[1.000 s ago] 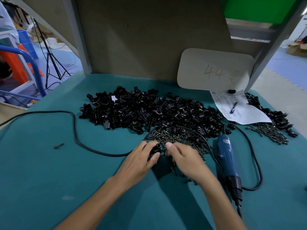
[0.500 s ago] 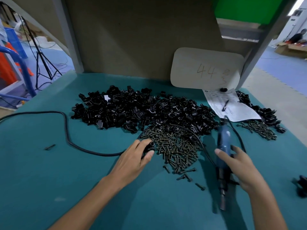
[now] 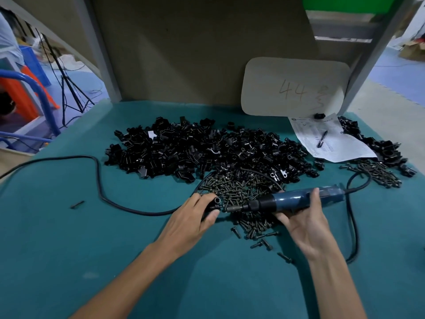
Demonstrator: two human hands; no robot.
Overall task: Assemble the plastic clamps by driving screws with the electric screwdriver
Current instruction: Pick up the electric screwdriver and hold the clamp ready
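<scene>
Head view, as I watch from my remote station: a black rubber cable [image 3: 99,180] snakes over the teal felt table [image 3: 69,249], with a lone screw [image 3: 77,204] beside it. The left hand [image 3: 190,217] curls round a small black plastic clamp [image 3: 215,203], round bore toward me, at the edge of a heap of dull metal screws [image 3: 236,187]. The blue electric screwdriver [image 3: 287,201] lies level with its tip at the clamp, and the right hand [image 3: 303,224] wraps its smooth barrel from below. Behind them sprawls a glossy pile of clamp parts [image 3: 207,148]. At far right stand a rounded pale card [image 3: 292,88] and a printed sheet [image 3: 333,141].
</scene>
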